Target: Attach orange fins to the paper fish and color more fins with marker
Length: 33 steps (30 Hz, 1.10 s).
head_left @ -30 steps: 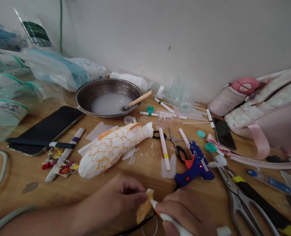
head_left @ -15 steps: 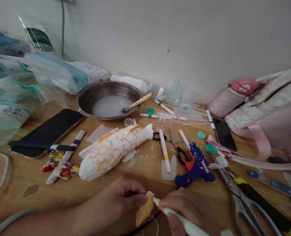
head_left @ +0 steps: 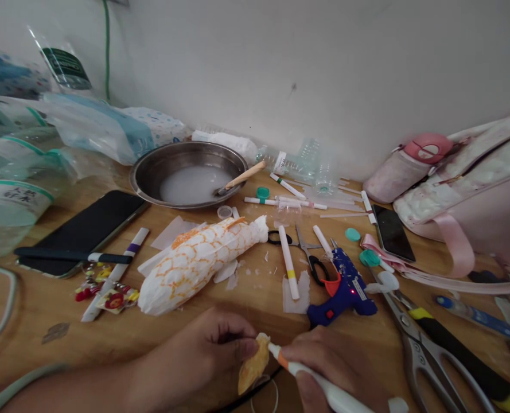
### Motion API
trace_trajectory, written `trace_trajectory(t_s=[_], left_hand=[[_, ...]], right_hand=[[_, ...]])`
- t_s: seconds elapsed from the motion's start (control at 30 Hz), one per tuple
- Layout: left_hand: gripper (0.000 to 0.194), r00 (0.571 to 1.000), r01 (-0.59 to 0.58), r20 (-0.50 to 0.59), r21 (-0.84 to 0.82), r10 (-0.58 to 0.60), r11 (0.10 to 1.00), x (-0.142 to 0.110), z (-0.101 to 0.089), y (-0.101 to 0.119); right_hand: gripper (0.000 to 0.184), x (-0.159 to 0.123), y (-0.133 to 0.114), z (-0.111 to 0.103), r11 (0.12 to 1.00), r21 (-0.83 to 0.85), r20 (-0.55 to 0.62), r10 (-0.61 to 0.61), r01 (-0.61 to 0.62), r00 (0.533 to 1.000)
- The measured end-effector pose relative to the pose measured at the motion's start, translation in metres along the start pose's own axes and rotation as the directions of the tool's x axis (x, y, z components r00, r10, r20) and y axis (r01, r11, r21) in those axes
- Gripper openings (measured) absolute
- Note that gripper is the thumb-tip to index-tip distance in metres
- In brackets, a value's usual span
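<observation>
Between thumb and fingers, my left hand [head_left: 214,350] pinches a small orange-tinted fin-shaped piece [head_left: 255,366] near the bottom of the view. My right hand [head_left: 327,364] grips a white marker [head_left: 315,381] with an orange band, and its tip is at the upper right edge of the piece. Beyond my left hand lies a white fish model [head_left: 201,261] with orange scale lines and an orange fin on its back. A blue glue gun [head_left: 345,289] with a lit red light rests just past my right hand.
A metal bowl [head_left: 139,182] of cloudy liquid holds a wooden-handled brush [head_left: 246,175]. Small scissors [head_left: 306,252], a yellow-banded marker [head_left: 289,264] and large shears [head_left: 413,338] lie around. A phone [head_left: 86,229] sits left; a pink bag [head_left: 482,201] and bottle [head_left: 401,169] stand right.
Hardly anything differs. My hands, the fin-shaped piece and the marker keep nearly the same positions, with the view shifted very slightly.
</observation>
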<state>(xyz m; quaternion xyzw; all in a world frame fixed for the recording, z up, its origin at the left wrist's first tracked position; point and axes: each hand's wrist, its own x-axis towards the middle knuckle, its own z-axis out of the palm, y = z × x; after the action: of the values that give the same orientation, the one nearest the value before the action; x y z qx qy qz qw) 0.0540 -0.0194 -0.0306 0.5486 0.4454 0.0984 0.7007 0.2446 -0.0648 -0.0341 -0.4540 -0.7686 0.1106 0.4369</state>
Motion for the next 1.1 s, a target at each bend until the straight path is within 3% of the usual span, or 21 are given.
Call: trace_trajectory(t_s=[0.13, 0.27, 0.37, 0.53, 0.67, 0.77, 0.83, 1.0, 1.1], left_hand=[[0.035, 1.0, -0.014, 0.003, 0.003, 0.014, 1.0, 0.0, -0.001, -0.001], [0.036, 1.0, -0.014, 0.001, -0.015, 0.014, 1.0, -0.001, 0.0, -0.001], [0.039, 1.0, -0.022, -0.002, -0.073, 0.022, 0.997, 0.001, 0.0, -0.004], [0.041, 0.999, -0.036, -0.022, -0.226, 0.032, 0.973, 0.009, -0.003, -0.009], [0.04, 0.999, -0.028, -0.044, -0.273, 0.016, 0.961, 0.009, -0.003, -0.008], [0.036, 0.997, -0.035, -0.069, -0.245, 0.019, 0.969, 0.006, -0.002, -0.006], [0.03, 0.996, -0.064, -0.08, -0.2, 0.049, 0.978, 0.004, -0.002, -0.006], [0.023, 0.974, -0.211, -0.088, -0.028, 0.208, 0.977, 0.001, -0.001, -0.005], [0.022, 0.96, -0.277, -0.025, 0.043, 0.279, 0.96, 0.0, -0.001, -0.005]], right_hand=[[0.023, 0.0, 0.0, 0.001, 1.0, -0.016, 0.056, -0.025, 0.026, 0.998], [0.019, -0.002, 0.002, 0.001, 1.0, 0.017, 0.038, -0.004, 0.003, 0.999], [0.024, -0.002, 0.001, -0.001, 0.998, -0.008, 0.099, 0.06, -0.059, 0.993], [0.023, -0.002, -0.002, -0.002, 0.973, -0.047, 0.021, 0.228, -0.227, 0.973], [0.021, -0.003, -0.003, 0.006, 0.975, -0.12, 0.069, 0.196, -0.187, 0.978], [0.011, -0.003, -0.005, 0.012, 0.992, -0.073, 0.057, 0.111, -0.107, 0.992], [0.012, -0.003, -0.006, 0.014, 0.993, -0.031, 0.042, 0.115, -0.114, 0.992], [0.019, -0.007, -0.006, 0.016, 0.976, 0.081, 0.071, 0.195, -0.201, 0.978], [0.016, -0.008, -0.007, 0.017, 0.914, 0.173, 0.114, 0.352, -0.368, 0.929]])
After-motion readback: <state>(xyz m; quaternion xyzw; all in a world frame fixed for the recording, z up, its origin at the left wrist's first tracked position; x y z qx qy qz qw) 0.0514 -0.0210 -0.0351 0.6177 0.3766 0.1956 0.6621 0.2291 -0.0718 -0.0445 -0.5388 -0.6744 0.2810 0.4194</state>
